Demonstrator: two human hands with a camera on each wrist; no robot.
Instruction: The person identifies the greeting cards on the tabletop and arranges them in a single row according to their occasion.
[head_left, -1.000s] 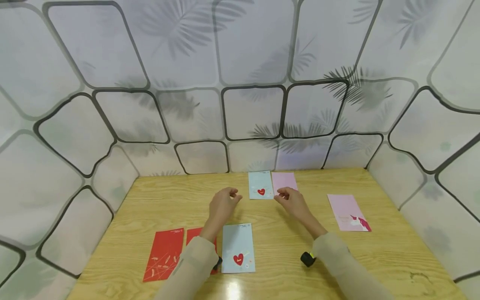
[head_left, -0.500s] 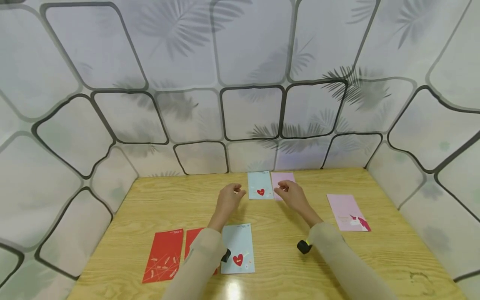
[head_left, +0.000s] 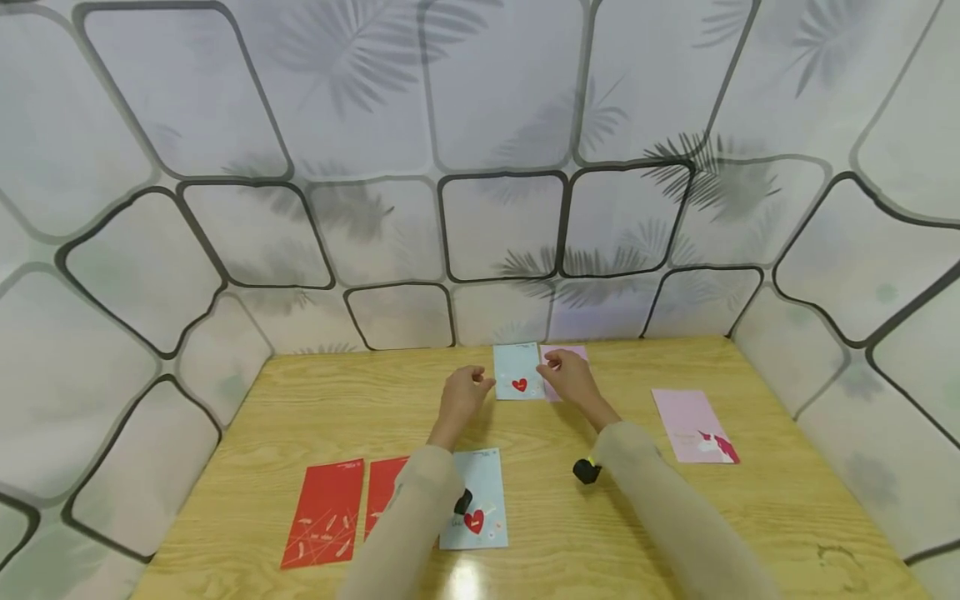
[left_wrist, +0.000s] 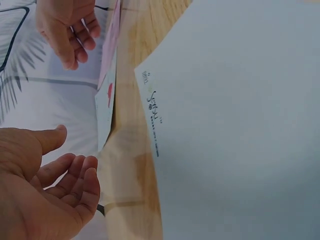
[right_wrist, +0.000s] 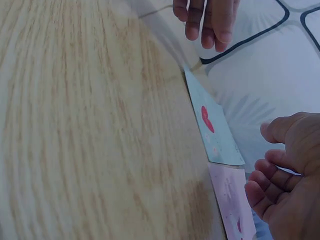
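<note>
My left hand (head_left: 461,396) hovers just left of a light blue card (head_left: 516,362) with a red heart, which lies near the back edge of the table. Over the pink card (head_left: 551,392) beside it is my right hand (head_left: 572,379), covering most of its middle. Both hands have loosely bent fingers with nothing between them. In the left wrist view, the fingers (left_wrist: 75,185) of my left hand are apart from the thumb. The right wrist view has my right hand (right_wrist: 290,170) near both back cards. Beneath my left forearm lies another light blue card (head_left: 483,475).
Two red cards (head_left: 324,517) lie at the front left, one partly hidden by my left sleeve (head_left: 420,508). A pink card with a unicorn (head_left: 690,421) is on the right. A patterned fabric wall (head_left: 502,225) encloses the wooden table (head_left: 337,400) behind and at the sides.
My left hand has shifted right and slightly forward, closer to the back blue card. The right hand has moved left and forward over the pink card. The cards stay in place.
</note>
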